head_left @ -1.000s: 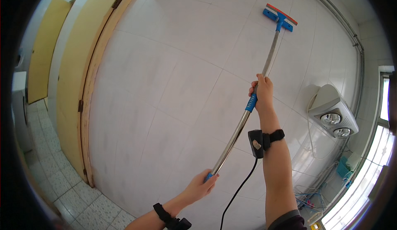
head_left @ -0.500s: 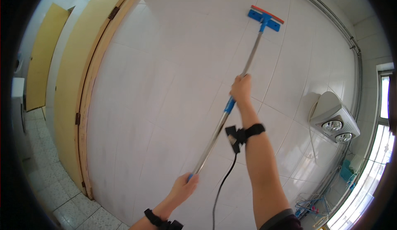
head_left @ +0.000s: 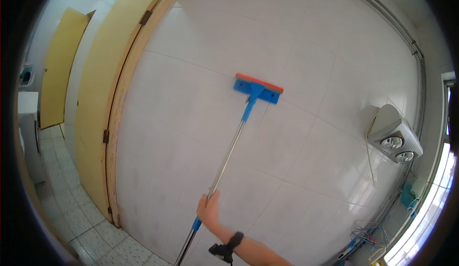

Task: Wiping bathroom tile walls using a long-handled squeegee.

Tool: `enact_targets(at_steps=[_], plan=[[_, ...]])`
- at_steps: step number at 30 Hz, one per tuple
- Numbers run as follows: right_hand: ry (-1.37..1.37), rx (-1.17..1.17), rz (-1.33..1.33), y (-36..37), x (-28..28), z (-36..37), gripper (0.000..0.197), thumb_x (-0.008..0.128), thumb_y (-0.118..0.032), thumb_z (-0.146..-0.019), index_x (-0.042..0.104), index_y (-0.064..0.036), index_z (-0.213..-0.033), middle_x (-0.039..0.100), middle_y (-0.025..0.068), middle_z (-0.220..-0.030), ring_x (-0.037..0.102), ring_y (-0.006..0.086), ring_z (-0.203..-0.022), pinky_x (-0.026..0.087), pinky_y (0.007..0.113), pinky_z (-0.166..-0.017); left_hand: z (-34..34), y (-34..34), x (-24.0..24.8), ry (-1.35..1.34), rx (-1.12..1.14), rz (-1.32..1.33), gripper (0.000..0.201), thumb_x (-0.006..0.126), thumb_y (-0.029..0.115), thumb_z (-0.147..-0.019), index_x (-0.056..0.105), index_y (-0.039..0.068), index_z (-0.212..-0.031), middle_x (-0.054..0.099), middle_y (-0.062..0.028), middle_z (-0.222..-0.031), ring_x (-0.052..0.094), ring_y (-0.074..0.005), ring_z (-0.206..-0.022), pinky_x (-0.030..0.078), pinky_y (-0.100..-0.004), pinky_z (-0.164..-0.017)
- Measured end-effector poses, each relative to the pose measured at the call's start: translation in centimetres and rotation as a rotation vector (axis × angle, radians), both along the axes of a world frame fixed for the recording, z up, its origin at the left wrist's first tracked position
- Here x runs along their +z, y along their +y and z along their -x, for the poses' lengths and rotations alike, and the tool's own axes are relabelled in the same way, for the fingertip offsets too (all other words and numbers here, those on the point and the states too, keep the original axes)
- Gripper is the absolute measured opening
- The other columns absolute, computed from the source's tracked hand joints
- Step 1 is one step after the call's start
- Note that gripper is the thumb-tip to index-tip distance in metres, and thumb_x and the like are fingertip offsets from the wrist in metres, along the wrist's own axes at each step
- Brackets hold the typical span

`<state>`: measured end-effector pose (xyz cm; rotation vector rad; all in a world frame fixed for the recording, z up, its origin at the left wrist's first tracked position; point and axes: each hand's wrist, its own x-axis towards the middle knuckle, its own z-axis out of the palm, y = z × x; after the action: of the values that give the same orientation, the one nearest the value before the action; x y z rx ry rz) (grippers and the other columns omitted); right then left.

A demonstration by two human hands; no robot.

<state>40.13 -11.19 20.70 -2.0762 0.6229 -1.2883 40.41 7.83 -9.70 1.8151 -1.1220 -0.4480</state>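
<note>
A long-handled squeegee (head_left: 256,90) with a blue head and an orange-red blade edge lies against the tiled wall (head_left: 296,141), a little right of the middle of the view. Its silver pole (head_left: 228,153) slants down to the left and leaves at the lower edge. My right hand (head_left: 209,209) is closed around the pole just above a blue collar (head_left: 196,223). A black strap with a small device (head_left: 224,250) sits on that wrist. My left hand is out of view, and so is the pole's lower end.
At left are a wooden door frame (head_left: 128,79) and yellow doors (head_left: 93,108) over a tiled floor (head_left: 98,237). A wall heater with two round lamps (head_left: 396,133) hangs at right, its cord dangling. Pipes (head_left: 382,9), a bright window (head_left: 425,218) and tangled hangers (head_left: 370,235) are beyond it.
The squeegee head has come down the wall and to the left. My right hand has moved down and left with the pole. My left hand has dropped out of view.
</note>
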Motion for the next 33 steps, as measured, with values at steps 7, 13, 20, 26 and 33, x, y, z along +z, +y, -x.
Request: enact_targets(at_steps=[7, 13, 20, 26, 33], plan=[[-0.162, -0.205, 0.336, -7.2, 21.0, -3.3, 0.021, 0.045, -0.013, -0.082, 0.033, 0.0006, -0.093, 0.046, 0.0154, -0.061, 0.048, 0.0293, -0.054, 0.037, 0.040, -0.048, -4.3, -8.1, 24.0, 0.391, -0.259, 0.344, 0.038, 0.043, 0.033, -0.084, 0.045, 0.006, -0.058, 0.041, 0.0025, -0.049, 0.037, -0.0071, -0.045, 0.031, -0.0234, -0.042], [-0.148, -0.151, 0.385, -14.9, 42.6, -0.5, 0.022, 0.051, -0.025, -0.078, 0.043, -0.0049, -0.079, 0.049, 0.0061, -0.066, 0.050, 0.0199, -0.062, 0.037, 0.033, -0.053, -5.2, -13.1, 41.3, 0.523, -0.517, 0.497, 0.025, 0.039, 0.027, -0.086, 0.046, 0.004, -0.081, 0.042, 0.0007, -0.057, 0.037, -0.0066, -0.047, 0.032, -0.0215, -0.042], [-0.395, -0.054, 0.317, -12.3, 53.2, 2.8, 0.012, 0.046, -0.011, -0.078, 0.046, 0.0015, -0.080, 0.050, 0.0089, -0.058, 0.051, 0.0179, -0.053, 0.043, 0.030, -0.044, -4.7, -16.3, 52.2, 0.273, -0.678, 0.646, 0.027, 0.033, 0.025, -0.088, 0.042, 0.001, -0.095, 0.040, -0.0008, -0.053, 0.033, -0.0071, -0.039, 0.028, -0.0223, -0.037], [-0.387, -0.171, 0.362, -12.2, 55.6, 2.4, 0.017, 0.039, -0.014, -0.081, 0.042, 0.0027, -0.080, 0.045, 0.0094, -0.057, 0.046, 0.0178, -0.045, 0.040, 0.030, -0.040, -7.4, -19.5, 54.2, 0.208, -0.734, 0.752, 0.028, 0.033, 0.028, -0.088, 0.044, 0.002, -0.091, 0.038, 0.0007, -0.051, 0.032, -0.0062, -0.042, 0.028, -0.0219, -0.039], [-0.368, -0.214, 0.390, -12.1, 55.1, -2.9, 0.015, 0.040, -0.013, -0.080, 0.042, 0.0025, -0.080, 0.047, 0.0094, -0.057, 0.047, 0.0185, -0.046, 0.039, 0.030, -0.041, -13.1, -20.7, 53.6, 0.181, -0.678, 0.753, 0.028, 0.035, 0.028, -0.088, 0.046, 0.003, -0.085, 0.039, 0.0006, -0.053, 0.033, -0.0061, -0.045, 0.029, -0.0217, -0.042]])
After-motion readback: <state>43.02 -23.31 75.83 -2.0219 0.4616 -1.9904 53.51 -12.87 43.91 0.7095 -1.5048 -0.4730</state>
